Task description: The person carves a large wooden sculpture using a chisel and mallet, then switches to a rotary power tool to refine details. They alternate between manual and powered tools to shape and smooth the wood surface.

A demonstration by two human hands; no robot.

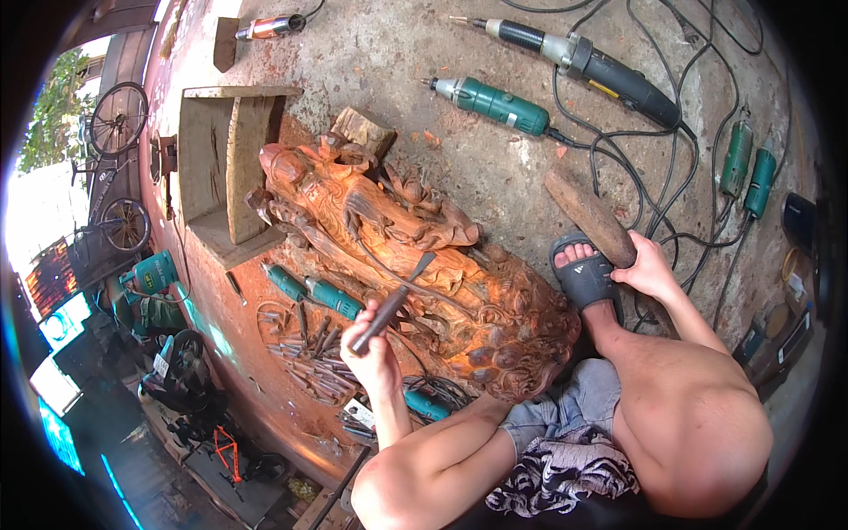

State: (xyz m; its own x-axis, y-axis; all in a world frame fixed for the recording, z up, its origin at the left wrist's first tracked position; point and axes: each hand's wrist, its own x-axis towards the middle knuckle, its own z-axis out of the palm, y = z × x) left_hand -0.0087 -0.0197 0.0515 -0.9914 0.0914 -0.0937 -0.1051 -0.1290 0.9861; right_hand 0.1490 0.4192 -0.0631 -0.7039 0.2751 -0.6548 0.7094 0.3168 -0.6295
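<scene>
A carved reddish-brown wooden statue lies on its back between my legs, its head toward the far left and its knobbly base near my feet. My left hand is closed round the handle of a chisel, whose flat blade tip points up and right over the statue's carved folds. Whether the blade touches the wood I cannot tell. Out to the right, my right hand grips the lower end of a thick, worn wooden club, held above my sandalled foot and away from the statue.
Several chisels lie piled left of the statue, beside a green power tool. A wooden box and a wood block sit by its head. Green grinders, a long dark grinder and tangled cables cover the floor at right.
</scene>
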